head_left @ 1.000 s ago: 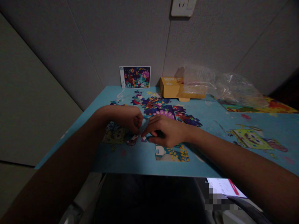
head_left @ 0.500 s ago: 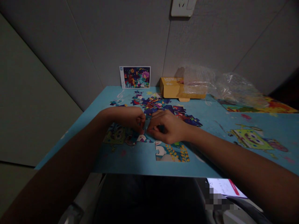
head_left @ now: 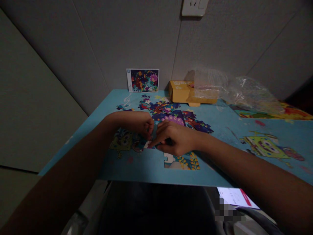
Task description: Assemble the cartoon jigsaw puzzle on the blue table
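Observation:
My left hand (head_left: 144, 124) is closed, its thumb and fingertips pinched at the upper edge of a jigsaw puzzle piece (head_left: 147, 144) with a white and teal print. From the right, my right hand (head_left: 174, 137) reaches in with the index finger stretched out and its tip touching that piece. The thumb of this hand stays apart below, and its other fingers are curled. Below my right hand lies a joined puzzle section (head_left: 184, 162) with yellow plants and a white shape. Beyond it another section (head_left: 172, 119) shows a purple-pink scalloped shape, partly covered by my hand.
Loose puzzle pieces (head_left: 158, 106) lie heaped behind my hands. A reference picture card (head_left: 144, 80) leans on the wall. Beside it are a yellow box (head_left: 182, 92) and clear plastic wrapping (head_left: 212, 85). A lit phone (head_left: 234, 196) is below the table's front edge.
My right hand has shifted slightly down and its index finger has stretched out to the left onto the puzzle piece. The purple-pink section behind is now more visible. My left hand stays nearly still.

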A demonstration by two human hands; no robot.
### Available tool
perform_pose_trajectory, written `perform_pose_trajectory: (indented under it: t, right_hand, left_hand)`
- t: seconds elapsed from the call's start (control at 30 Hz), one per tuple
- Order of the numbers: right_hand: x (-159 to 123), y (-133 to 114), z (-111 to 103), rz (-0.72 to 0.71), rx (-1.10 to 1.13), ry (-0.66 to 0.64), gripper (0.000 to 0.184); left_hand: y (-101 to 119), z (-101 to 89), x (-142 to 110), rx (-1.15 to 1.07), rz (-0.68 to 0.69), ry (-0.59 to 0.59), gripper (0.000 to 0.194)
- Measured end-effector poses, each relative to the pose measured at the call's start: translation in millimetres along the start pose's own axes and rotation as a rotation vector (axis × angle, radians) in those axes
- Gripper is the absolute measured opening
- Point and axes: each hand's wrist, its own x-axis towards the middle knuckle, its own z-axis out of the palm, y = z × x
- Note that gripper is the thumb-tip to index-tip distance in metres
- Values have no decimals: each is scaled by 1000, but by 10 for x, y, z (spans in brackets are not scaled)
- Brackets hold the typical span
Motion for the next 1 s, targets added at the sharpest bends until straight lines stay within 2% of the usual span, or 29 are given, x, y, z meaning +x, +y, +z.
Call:
perform_pose_trajectory:
  t: [0.2,0.33,0.47,0.83,0.93,1.0]
  right_hand:
    - [11,-7,0,17,-3,-3,36]
    - [21,-5,-4,79,-28,19,35]
    - [2,18,-19,119,-56,21,36]
    - [10,-17,-44,103,-39,-10,33]
    - [13,-40,-42,98,-26,-13,33]
    - [13,-45,-41,103,-21,-22,34]
  left_hand:
    - [-21,-9,-24,29,6,7,17]
    - [-29,-20,-36,78,-41,62,14]
    - [-2,-20,-27,101,-41,69,13]
    - [107,16,14,89,-13,76,12]
    - [66,9,37,133,-51,186,11]
    - [-4,-7,60,177,-149,364,15]
